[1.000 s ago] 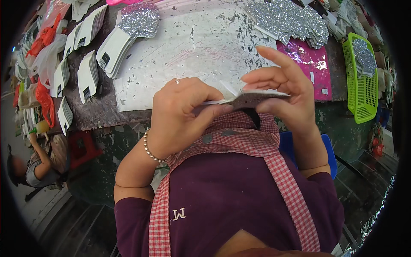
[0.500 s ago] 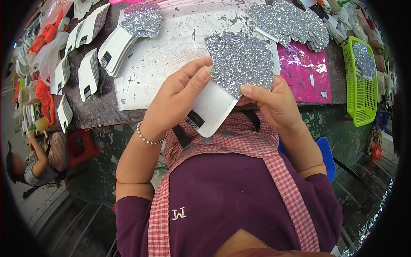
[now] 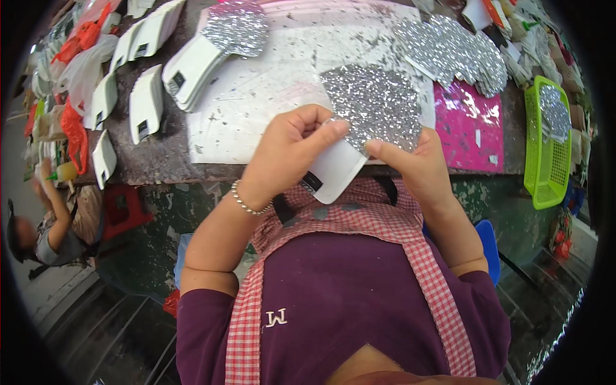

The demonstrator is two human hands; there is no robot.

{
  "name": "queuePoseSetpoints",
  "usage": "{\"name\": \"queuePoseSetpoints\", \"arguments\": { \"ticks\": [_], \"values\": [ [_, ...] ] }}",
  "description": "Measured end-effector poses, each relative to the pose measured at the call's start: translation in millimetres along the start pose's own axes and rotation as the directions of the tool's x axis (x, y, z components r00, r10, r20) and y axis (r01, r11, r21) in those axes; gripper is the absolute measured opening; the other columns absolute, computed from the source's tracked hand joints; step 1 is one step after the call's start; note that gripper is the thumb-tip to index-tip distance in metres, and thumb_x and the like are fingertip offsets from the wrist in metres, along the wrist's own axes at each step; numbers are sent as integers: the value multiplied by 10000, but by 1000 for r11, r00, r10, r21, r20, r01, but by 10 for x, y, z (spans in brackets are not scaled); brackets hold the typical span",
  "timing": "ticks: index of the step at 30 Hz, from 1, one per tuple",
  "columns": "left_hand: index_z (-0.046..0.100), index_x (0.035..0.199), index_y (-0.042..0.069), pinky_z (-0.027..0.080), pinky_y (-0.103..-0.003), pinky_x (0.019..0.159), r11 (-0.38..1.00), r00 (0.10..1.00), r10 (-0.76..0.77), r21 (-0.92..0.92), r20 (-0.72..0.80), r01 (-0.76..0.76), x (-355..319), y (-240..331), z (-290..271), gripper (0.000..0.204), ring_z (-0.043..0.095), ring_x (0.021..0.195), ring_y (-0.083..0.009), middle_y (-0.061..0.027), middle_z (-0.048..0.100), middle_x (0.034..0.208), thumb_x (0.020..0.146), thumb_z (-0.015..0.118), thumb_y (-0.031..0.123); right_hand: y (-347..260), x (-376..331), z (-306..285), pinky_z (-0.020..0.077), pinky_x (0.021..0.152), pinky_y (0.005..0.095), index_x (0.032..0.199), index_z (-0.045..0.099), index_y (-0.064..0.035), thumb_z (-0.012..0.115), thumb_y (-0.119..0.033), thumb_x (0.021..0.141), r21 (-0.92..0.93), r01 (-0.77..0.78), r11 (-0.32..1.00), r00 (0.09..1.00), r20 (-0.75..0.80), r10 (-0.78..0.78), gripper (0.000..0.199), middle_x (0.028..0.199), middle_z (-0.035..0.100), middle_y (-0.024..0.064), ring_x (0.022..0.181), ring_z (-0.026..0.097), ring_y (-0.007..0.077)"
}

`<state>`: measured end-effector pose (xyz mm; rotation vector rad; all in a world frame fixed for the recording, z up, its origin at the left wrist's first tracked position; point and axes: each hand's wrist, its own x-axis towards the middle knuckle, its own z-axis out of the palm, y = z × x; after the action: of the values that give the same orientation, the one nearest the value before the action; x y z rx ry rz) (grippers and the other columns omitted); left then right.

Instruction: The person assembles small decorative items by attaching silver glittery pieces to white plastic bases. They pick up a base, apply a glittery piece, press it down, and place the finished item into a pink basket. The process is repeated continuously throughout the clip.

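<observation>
Fingers: we see the left hand pinching the left edge of a silver glitter-covered piece with a white card tab, thumb on top and the fingers curled closed on it. The right hand grips the same piece at its lower right edge, thumb pressed flat on the glitter.

Held piece: it sits between both hands, raised in front of the chest and over the near edge of the surface; the glitter side faces up, and the white tab points down toward the red-and-white checked apron.

Wrist: we note a silver bead bracelet on the left wrist.

Behind the hands: a scuffed white cutting sheet lies on the surface, well flecked with glitter (the flecks spread onto the dark top too).

Left side: a stack of white tabbed pieces topped with silver glitter rests at the sheet's far left corner, and a row of plain white card cut-outs lies further left.

Right side: a heap of silver glitter cut-outs lies at the far right of the sheet, beside a shiny pink sheet; a lime green plastic basket stands just beyond it.

Far left: we see another person seated low beside a red stool.
</observation>
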<state>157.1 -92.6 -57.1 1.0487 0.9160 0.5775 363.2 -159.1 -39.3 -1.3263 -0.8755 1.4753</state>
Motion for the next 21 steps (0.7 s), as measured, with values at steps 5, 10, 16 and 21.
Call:
{"name": "queuePoseSetpoints", "arguments": {
  "ticks": [5,10,16,21],
  "values": [
    [638,857,19,429,-243,590,907,972,221,382,-76,-176,-105,135,-100,226,514,652,-52,-1,607,711,931,733,210,27,68,146,569,881,299,1201,650,36,723,14,878,108,13,994,1000,20,-15,332,1103,720,92,947,692,151],
    [637,856,31,422,-212,601,768,946,309,613,-99,-187,-70,648,-473,206,505,683,-23,49,595,745,959,707,195,15,228,321,537,933,322,1290,597,30,741,-71,915,261,34,965,978,191,-86,414,1175,688,129,1045,683,179],
    [720,876,10,520,-355,659,413,932,288,907,-221,87,557,1233,-1707,464,670,714,-175,-92,700,771,894,730,474,337,481,0,581,816,295,1339,576,31,651,-131,988,6,52,999,988,144,-52,394,1122,694,141,947,693,175],
    [664,1247,-24,495,-409,991,385,952,200,912,-232,141,883,808,-2318,814,658,1154,-335,-239,686,1229,831,702,675,409,518,-46,584,754,277,1242,629,48,618,-92,1001,16,114,993,982,151,-115,279,1025,710,126,855,688,149]
  ]
}}
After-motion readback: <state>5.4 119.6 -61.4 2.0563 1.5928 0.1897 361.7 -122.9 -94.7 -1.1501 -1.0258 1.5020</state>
